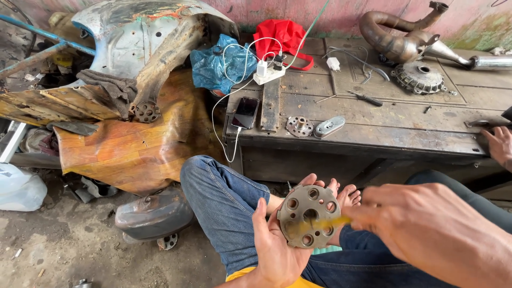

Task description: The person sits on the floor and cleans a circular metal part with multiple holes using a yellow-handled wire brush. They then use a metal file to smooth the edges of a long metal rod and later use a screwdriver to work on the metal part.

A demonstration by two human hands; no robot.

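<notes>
Head view shows the left hand (274, 248) curled around a round metal plate (308, 216) over the lap, right hand (426, 226) pinching a blurred yellow tool (328, 223); a slip could jab the palm.

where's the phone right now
The phone lies screen-up on the left end of the wooden bench, plugged into a white cable, just left of a small metal disc.

Dusty concrete floor (64, 240); worn wooden workbench (373, 133) against stained pink wall (330, 13); daylight, soft shadows.
</notes>
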